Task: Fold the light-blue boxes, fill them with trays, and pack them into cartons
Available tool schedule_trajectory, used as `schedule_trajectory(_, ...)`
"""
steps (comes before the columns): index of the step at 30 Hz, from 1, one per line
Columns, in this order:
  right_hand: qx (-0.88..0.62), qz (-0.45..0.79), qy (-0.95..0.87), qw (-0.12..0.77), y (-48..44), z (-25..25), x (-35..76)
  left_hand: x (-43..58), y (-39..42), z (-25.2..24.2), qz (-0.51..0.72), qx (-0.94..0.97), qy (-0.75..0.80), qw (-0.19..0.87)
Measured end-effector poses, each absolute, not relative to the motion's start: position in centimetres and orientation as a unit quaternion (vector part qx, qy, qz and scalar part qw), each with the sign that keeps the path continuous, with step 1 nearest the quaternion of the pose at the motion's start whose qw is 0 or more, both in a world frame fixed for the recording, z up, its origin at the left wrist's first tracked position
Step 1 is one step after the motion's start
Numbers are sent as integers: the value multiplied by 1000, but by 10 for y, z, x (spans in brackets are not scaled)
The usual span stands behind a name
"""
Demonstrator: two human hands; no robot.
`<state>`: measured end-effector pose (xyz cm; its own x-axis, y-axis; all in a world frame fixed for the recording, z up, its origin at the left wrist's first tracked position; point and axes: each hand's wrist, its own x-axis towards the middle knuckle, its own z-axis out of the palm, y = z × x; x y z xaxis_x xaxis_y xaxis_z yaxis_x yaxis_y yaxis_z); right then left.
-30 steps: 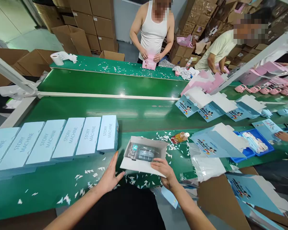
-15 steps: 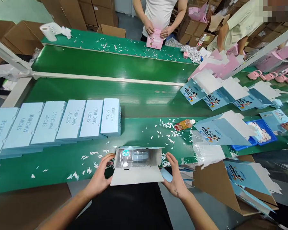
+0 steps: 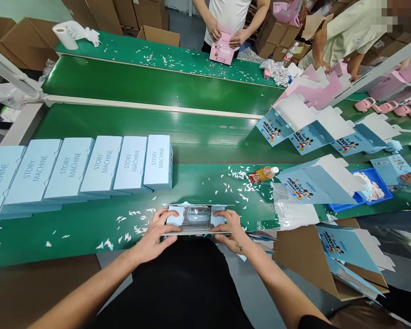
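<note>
Right in front of me, at the table's near edge, stands a light blue carton with its top open. Its left side flap (image 3: 178, 219) and right side flap (image 3: 216, 218) are folded inward, and clear plastic packaging (image 3: 197, 218) shows between them. My left hand (image 3: 157, 232) grips the carton's left end, fingers pressing on the flap and thumb at the near wall. At the right end my right hand (image 3: 233, 231) holds it in the same way. The carton's lower part is hidden.
Light blue "Story Machine" cartons (image 3: 157, 157) stand in a row at left. A drink bottle (image 3: 263, 174) lies amid white paper scraps. At right are an open Mickey carton (image 3: 299, 185), a blue tray (image 3: 385, 196) and a brown box (image 3: 297, 260). A co-worker across holds a pink carton (image 3: 222, 49).
Both hands have closed in from beside the carton onto its ends. The side flaps are now folded inward, and the near flap, which hung toward me, stands more upright.
</note>
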<state>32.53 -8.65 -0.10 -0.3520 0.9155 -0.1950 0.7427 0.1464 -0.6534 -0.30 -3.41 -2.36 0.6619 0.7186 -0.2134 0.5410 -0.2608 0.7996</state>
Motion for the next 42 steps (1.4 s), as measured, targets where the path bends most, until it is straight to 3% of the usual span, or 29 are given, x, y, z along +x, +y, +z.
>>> schedule_trajectory(5, -633, 350, -671, 165, -84, -5, 313, 9, -38, -30, 146, 736, 474, 461)
schedule_trajectory(13, -774, 227, -509, 302, -87, -45, 294, 35, -30, -56, 261, 556, 664, 427)
schedule_trajectory(20, -670, 312, -546, 394, -81, -44, 306, 21, -10, -55, 287, 719, 488, 403)
schedule_trajectory(25, -604, 352, -641, 318, -89, -33, 337, -6, 5, -37, 140, 851, 324, 389)
schedule_trajectory(28, -589, 314, -711, 223, -88, -13, 344, -13, 13, -16, 26, 895, 282, 345)
schedule_trajectory(32, -594, 253, -753, 125, -87, 10, 333, -6, 6, -2, -24, 914, 269, 302)
schedule_trajectory(37, -587, 186, -778, 124, -95, 7, 315, 9, -11, -13, -2, 912, 318, 257)
schedule_trajectory(42, -560, 134, -791, 207, -103, 11, 304, 13, -6, -10, 6, 910, 318, 268)
